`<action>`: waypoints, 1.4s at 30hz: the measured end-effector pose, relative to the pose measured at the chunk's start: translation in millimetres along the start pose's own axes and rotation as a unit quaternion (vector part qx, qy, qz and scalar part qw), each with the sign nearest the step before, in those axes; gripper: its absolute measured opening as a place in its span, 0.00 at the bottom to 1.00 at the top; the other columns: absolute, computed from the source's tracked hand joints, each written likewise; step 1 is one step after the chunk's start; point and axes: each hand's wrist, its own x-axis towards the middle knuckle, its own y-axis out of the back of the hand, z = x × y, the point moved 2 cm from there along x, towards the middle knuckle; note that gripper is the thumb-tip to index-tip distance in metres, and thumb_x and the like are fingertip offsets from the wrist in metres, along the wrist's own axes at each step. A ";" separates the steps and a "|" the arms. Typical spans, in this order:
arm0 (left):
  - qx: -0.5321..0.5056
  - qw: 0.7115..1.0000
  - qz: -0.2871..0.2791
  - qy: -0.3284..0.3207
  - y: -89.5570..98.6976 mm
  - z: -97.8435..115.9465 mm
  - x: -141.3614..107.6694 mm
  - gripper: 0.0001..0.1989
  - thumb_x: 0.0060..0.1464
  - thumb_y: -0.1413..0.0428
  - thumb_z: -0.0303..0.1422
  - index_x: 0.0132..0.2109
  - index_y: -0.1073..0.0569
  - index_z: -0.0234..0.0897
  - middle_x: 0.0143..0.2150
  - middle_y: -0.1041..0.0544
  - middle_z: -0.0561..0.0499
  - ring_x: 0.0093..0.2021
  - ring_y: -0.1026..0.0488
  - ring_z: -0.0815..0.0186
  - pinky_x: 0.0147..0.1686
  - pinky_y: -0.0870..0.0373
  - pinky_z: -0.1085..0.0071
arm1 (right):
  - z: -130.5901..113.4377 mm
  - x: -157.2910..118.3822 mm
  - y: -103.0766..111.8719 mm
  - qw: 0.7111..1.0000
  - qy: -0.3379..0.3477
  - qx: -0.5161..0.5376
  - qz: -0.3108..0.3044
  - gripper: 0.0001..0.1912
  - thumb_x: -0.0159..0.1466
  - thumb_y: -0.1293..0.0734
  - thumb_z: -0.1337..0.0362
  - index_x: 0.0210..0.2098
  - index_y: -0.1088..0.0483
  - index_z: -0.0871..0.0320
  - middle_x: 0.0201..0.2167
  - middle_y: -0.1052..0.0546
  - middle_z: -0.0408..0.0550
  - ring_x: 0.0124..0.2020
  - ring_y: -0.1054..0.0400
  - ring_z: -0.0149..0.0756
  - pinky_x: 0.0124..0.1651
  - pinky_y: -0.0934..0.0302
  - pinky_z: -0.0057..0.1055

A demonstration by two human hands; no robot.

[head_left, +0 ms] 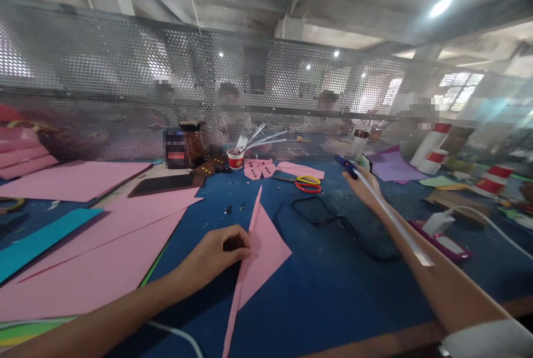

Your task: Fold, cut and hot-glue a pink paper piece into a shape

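Observation:
My left hand [222, 250] is closed in a pinch at the left edge of a pink paper sheet [266, 252]. That edge is rolled into a thin tube, and the flat part spreads to the right as a pointed triangle. Over to the right, my right hand [364, 183] is wrapped round a dark blue glue gun [348, 166]. A long clear glue stick [393, 219] juts from the back of the gun over my forearm. The gun's nozzle points away to the left, apart from the paper.
Large pink sheets [125, 247] and a blue-green strip [45, 238] cover the left. Scissors [308, 183], a black cable [328, 215] and a cup of glue sticks [236, 159] lie ahead. A purple-cased device [449, 246] sits right. A perforated metal screen [283, 86] bounds the back.

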 end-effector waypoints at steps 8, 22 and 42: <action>0.013 1.000 -0.004 -0.005 1.8 -0.2 -1.4 0.11 0.55 0.42 0.40 0.41 0.20 0.41 0.44 0.19 0.50 0.45 0.24 0.59 0.47 0.31 0.67 | -102.0 -52.5 7.7 0.900 0.102 0.398 -0.145 0.21 0.65 0.35 0.50 0.47 0.27 0.61 0.17 0.31 0.39 0.21 0.34 0.32 0.33 0.34 0.32; 0.190 0.978 0.026 -0.082 2.4 -3.9 -2.6 0.08 0.60 0.46 0.33 0.37 0.21 0.42 0.40 0.25 0.49 0.45 0.29 0.60 0.45 0.33 0.67 | -147.5 -134.5 -11.5 0.841 0.062 0.444 -0.304 0.19 0.62 0.33 0.49 0.40 0.28 0.59 0.29 0.26 0.43 0.18 0.37 0.26 0.24 0.39 0.27; 0.234 0.970 0.064 0.014 2.4 0.9 -6.6 0.04 0.51 0.45 0.30 0.36 0.31 0.40 0.36 0.26 0.50 0.38 0.28 0.59 0.37 0.35 0.66 | -155.4 -155.6 -14.6 0.811 0.070 0.485 -0.320 0.15 0.62 0.30 0.54 0.43 0.26 0.57 0.37 0.24 0.45 0.35 0.31 0.34 0.41 0.33 0.31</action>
